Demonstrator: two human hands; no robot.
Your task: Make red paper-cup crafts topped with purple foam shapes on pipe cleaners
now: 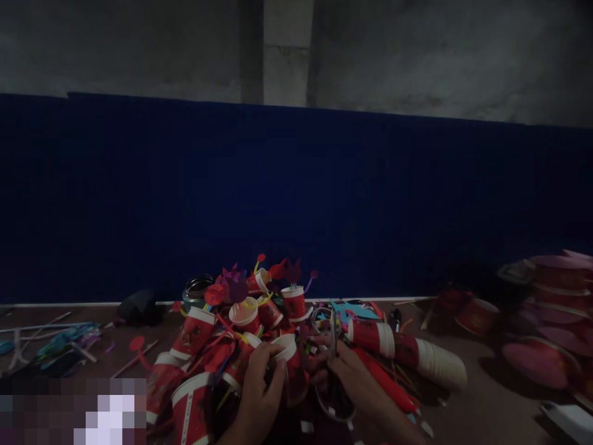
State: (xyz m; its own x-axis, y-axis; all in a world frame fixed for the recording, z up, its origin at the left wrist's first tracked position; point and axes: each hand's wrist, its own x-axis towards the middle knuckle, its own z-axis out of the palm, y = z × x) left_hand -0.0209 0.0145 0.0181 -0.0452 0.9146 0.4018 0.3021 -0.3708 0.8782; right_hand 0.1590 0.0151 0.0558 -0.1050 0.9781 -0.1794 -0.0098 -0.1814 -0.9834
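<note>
Low in the middle, my left hand (263, 383) pinches the rim of a red paper cup (296, 374) with a white lip, its mouth tilted up. My right hand (345, 371), just right of that cup, is closed around what looks like a pair of scissors (333, 330), their grey blades pointing up and away. The handles are partly hidden by my fingers and the dim light. A round clear roll or ring (334, 413) lies beneath my right hand. Left of my left hand stands another red cup (193, 408).
Behind my hands several red cups (293, 303) carry paper shapes and straws. Nested cups (438, 361) lie at right, near a red tube-like object (386, 380). Blue paper pieces (354, 309), a dark jar (198, 287), straws (60, 327) and pink-topped stacks (560, 290) surround them. A blue wall panel (296, 198) rises behind.
</note>
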